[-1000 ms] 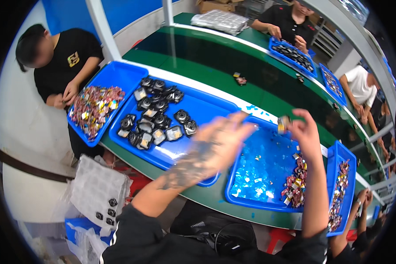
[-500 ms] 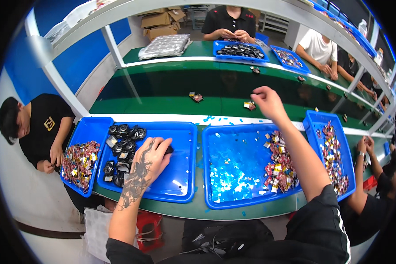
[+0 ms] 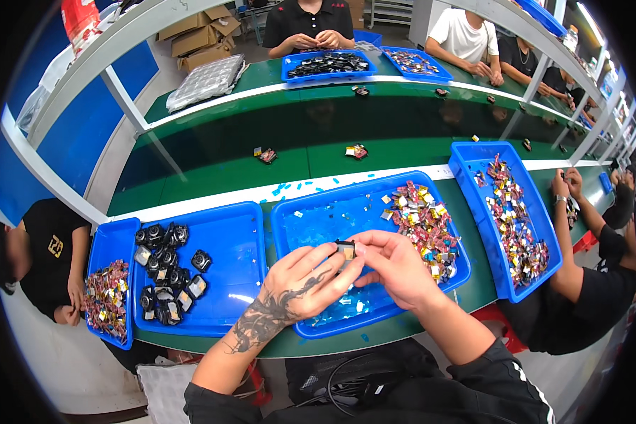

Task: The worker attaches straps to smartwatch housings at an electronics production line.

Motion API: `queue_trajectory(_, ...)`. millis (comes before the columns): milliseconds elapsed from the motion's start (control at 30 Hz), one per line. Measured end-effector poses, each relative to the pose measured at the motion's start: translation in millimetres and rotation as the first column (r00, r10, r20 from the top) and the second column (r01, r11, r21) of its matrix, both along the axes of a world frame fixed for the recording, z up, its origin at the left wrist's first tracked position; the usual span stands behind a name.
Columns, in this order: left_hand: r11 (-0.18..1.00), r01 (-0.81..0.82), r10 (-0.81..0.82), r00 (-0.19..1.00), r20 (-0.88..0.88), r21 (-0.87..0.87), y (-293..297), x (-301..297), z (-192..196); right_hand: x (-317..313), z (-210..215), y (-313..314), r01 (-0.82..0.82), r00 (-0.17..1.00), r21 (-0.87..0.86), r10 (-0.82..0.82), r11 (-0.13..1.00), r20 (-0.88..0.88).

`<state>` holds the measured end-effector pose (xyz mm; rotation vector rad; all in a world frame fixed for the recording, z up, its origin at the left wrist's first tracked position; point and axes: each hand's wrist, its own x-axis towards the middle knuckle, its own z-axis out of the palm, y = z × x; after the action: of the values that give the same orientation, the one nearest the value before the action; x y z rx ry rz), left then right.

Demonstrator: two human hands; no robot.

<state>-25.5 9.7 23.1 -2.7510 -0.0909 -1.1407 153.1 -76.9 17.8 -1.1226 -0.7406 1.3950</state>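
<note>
My left hand [image 3: 300, 286] holds a small black camera-like housing [image 3: 345, 249] with a pale square on its face, above the middle blue tray [image 3: 311, 212]. Thumb and fingers of my right hand [image 3: 397, 274] pinch at the housing's right side; whether they hold a separate small piece is hidden. In the middle tray, a heap of small circuit boards with yellow and silver patches [image 3: 424, 219] fills the right part, and small shiny bits lie at the left. Several similar black housings [image 3: 164, 258] fill the left side of the left blue tray [image 3: 226, 283].
Blue bins of small boards stand at far left [image 3: 127, 240] and right [image 3: 466, 184]. Two board assemblies, one left [image 3: 266, 155] and one right [image 3: 357, 151], lie on the green belt [image 3: 212, 159]. A white frame post [image 3: 124, 99] rises at left. Other people sit around.
My right hand has come back from over the belt to meet my left. My left hand has lifted a black housing out of the left tray and moved right. The view has turned.
</note>
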Motion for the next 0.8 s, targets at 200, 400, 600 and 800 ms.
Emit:
queue_trajectory(200,0.914,-0.098,0.121,0.992,0.034,-0.394,-12.2,7.4,8.9,2.8,-5.0,-2.8,0.057,0.995,0.075,-0.063,0.996,0.071)
queue_trajectory(400,-0.221,0.131,0.046,0.991,0.124,-0.966,-4.2,6.5,-10.1,5.8,-1.0,5.3,0.005,0.978,0.222,-0.051,0.975,0.201)
queue_trajectory(600,-0.693,0.467,0.267,0.874,0.407,-0.549,-25.9,44.0,-14.9,13.0,16.1,27.8,0.101,0.897,0.277,-0.208,0.956,0.39)
queue_trajectory(800,-0.695,0.586,0.427,0.802,0.417,-0.415,-31.6,71.6,-23.8,6.2,2.6,45.5,0.44,0.88,0.302,-0.473,0.846,0.042)
